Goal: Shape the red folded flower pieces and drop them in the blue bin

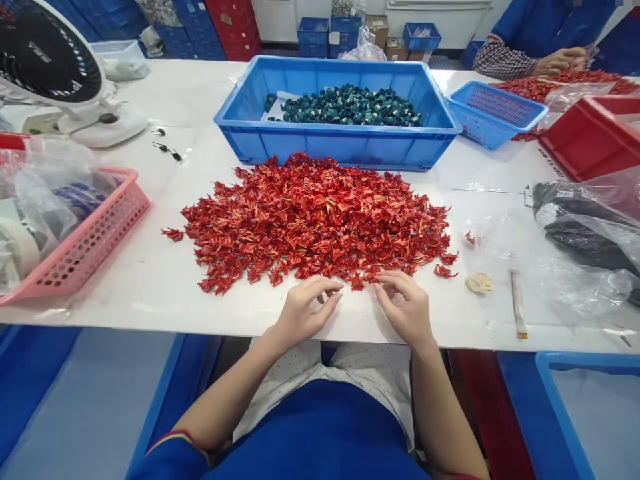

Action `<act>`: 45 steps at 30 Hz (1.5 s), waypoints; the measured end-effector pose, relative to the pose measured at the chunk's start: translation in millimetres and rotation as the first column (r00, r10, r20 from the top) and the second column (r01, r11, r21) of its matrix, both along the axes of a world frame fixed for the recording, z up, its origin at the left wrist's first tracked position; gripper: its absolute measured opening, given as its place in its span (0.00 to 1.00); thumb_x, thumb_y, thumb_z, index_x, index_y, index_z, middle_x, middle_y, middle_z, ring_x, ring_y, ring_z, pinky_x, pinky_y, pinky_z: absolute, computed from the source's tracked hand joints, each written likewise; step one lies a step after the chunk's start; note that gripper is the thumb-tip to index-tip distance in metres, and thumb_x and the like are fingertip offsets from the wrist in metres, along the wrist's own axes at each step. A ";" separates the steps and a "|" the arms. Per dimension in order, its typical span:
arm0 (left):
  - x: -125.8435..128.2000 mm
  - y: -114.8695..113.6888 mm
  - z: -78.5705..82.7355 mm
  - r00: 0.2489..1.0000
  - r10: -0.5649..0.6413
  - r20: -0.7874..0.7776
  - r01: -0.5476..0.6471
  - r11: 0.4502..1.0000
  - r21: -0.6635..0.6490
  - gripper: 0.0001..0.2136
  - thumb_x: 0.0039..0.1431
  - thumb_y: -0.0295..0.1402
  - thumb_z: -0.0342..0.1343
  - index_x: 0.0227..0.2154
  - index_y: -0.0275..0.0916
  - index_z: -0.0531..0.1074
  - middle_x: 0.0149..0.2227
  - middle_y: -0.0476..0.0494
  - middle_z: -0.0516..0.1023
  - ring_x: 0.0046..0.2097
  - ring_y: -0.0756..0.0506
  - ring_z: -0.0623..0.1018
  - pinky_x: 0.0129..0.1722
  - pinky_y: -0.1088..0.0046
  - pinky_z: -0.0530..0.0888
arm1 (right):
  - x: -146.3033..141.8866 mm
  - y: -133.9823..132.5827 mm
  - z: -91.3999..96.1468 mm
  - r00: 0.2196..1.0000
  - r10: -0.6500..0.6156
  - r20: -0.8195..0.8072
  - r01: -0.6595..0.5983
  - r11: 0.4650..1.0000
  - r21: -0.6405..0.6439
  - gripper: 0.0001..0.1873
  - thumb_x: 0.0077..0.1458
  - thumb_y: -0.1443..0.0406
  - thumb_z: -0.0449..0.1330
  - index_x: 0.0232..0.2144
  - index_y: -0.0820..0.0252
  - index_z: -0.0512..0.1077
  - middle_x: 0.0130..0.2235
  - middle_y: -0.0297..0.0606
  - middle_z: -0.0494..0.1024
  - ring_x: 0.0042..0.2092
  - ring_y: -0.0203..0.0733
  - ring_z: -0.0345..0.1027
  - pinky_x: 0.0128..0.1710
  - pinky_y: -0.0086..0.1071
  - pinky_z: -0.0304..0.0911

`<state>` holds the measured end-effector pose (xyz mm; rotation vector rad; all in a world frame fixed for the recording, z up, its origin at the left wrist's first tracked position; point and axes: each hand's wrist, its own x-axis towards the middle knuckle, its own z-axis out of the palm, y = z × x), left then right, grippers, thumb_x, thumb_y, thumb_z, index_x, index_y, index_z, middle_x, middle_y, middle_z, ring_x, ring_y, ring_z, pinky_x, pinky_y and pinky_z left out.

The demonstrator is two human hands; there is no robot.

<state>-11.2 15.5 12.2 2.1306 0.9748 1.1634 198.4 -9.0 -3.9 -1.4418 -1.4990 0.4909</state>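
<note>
Our hands hover at the near edge of the work: our left hand [303,313] and right hand [405,310] rest low over the white worktop [150,280], both half open and loosely curled, with nothing visibly pinched or clenched in either. A small gap separates them, and one red piece [357,281] sits at the pile's front edge, between them. Whether our hands actually touch the paper, we cannot tell.

The pile of folded red paper pieces [315,220] spreads across the middle of the worktop, directly in front of our hands. Behind it, against the far edge, stands a blue plastic crate [240,143] holding a heap of teal folded pieces [350,107]. A blue mesh basket [493,113] tilts at the crate's right end, and a red plastic crate [590,137] sits near the right edge.

A pink mesh basket [95,240] stuffed with plastic bags [43,193] lies at the left edge, below a white desk fan [50,60]. At the far right corner, a co-worker's hands [560,61] work over a separate red pile [540,88].
</note>
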 end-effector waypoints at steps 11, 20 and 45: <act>16.1 -15.4 -13.4 0.904 0.033 0.427 0.135 0.924 -0.358 0.12 0.56 0.34 0.64 0.44 0.40 0.78 0.42 0.39 0.83 0.43 0.44 0.81 0.43 0.68 0.80 | -58.9 -27.3 16.0 0.718 -0.067 -0.693 -0.125 0.967 -0.222 0.11 0.57 0.58 0.63 0.30 0.59 0.75 0.18 0.29 0.71 0.20 0.32 0.64 0.20 0.26 0.63; 7.0 -19.6 -11.1 0.832 0.151 0.534 0.343 0.616 -0.709 0.17 0.54 0.45 0.65 0.38 0.35 0.79 0.36 0.38 0.84 0.36 0.44 0.83 0.37 0.69 0.80 | -40.8 -21.1 25.0 0.817 0.042 -0.576 -0.164 0.973 -0.162 0.01 0.52 0.66 0.66 0.29 0.55 0.76 0.25 0.31 0.72 0.26 0.31 0.64 0.24 0.25 0.61; 15.1 -15.7 -9.8 0.843 0.239 0.481 0.288 0.555 -0.780 0.23 0.49 0.54 0.63 0.25 0.35 0.71 0.21 0.50 0.72 0.17 0.54 0.68 0.16 0.78 0.67 | -49.5 -24.2 17.4 0.709 -0.049 -0.703 -0.187 0.949 -0.254 0.06 0.48 0.65 0.70 0.29 0.58 0.76 0.24 0.32 0.79 0.20 0.34 0.71 0.19 0.26 0.71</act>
